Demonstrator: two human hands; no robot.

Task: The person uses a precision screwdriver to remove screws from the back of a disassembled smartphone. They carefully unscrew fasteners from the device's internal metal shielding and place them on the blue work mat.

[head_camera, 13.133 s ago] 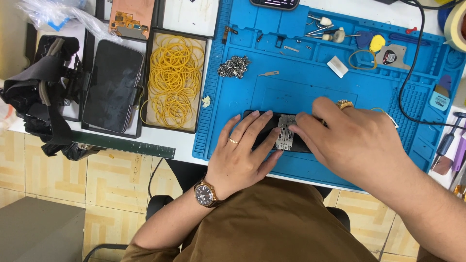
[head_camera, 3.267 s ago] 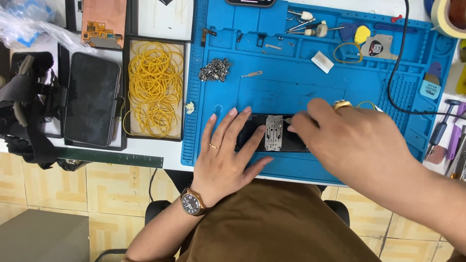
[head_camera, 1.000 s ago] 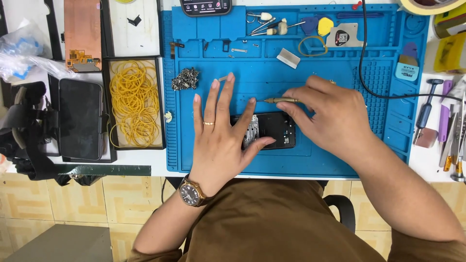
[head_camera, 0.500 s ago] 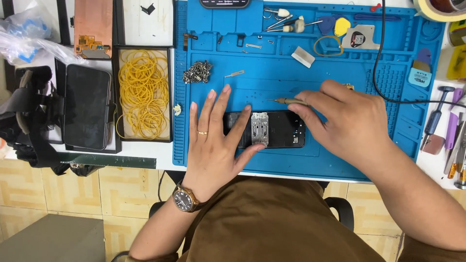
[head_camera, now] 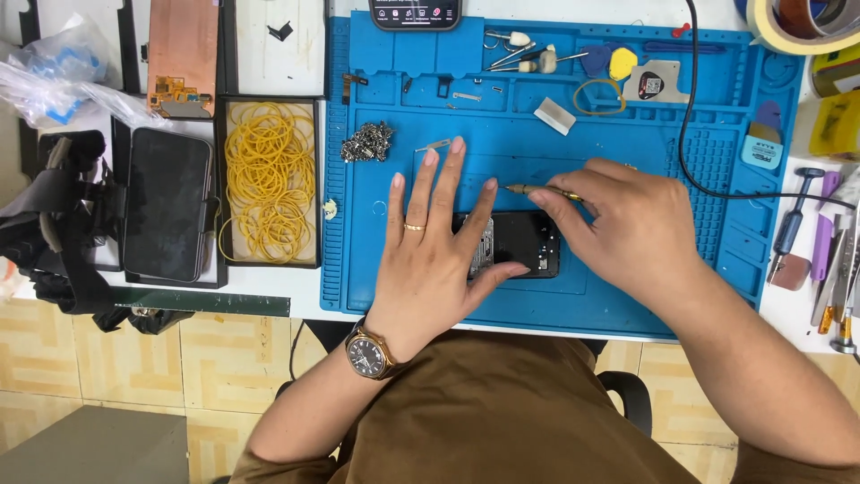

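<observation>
An opened black phone (head_camera: 520, 246) lies on the blue work mat (head_camera: 627, 296), its inner parts showing. My left hand (head_camera: 430, 251) lies flat on the phone's left end with fingers spread, a ring on one finger and a watch on the wrist. My right hand (head_camera: 623, 224) grips a thin screwdriver (head_camera: 537, 190), its tip pointing left just above the phone's top edge.
A pile of small metal parts (head_camera: 365, 142) and tweezers (head_camera: 434, 144) lie on the mat above my left hand. A black tray of yellow rubber bands (head_camera: 269, 179) and a dark phone (head_camera: 167, 204) sit left. Hand tools (head_camera: 806, 242) lie right; a cable (head_camera: 690, 99) crosses the mat.
The view has shifted slightly. My right hand has lifted the screwdriver tip leftward above the phone's top edge; my left hand stays flat on the phone.
</observation>
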